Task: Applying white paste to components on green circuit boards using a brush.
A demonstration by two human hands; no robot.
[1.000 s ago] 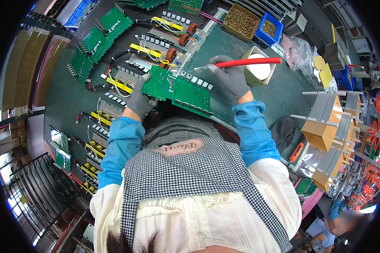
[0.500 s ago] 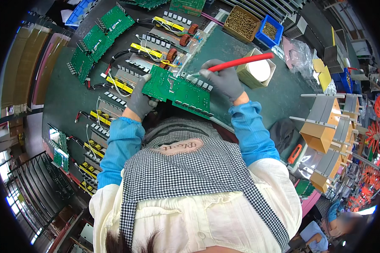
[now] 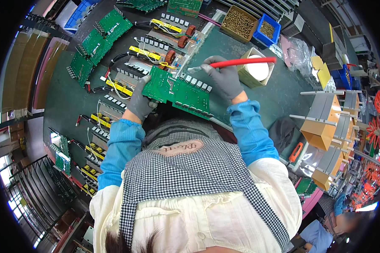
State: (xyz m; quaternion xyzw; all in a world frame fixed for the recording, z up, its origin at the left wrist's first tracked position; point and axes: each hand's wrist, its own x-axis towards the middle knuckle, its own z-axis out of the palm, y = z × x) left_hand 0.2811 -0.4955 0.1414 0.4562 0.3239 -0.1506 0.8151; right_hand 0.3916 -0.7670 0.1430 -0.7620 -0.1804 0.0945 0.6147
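Observation:
In my gloved left hand is the left end of a green circuit board, tilted over the table's near edge. My thumb lies on top; the other fingers are partly hidden beneath. A row of white-faced components lines the board's far edge, with darker ones along its near edge. My gloved right hand is closed around a red-handled brush. The brush's pale tip points left, just above the board's far edge; whether it touches anything I cannot tell. A small carton holding a white round tub stands right of this hand.
Assemblies with yellow transformers line the table's left side, beside more green boards. At the back are a carton of screws and a blue bin. Orange-and-grey metal housings stand at right. A person is at lower right.
The brush tip has shifted slightly up and away from the components, and its handle has swung flatter. My left hand and the board have hardly moved.

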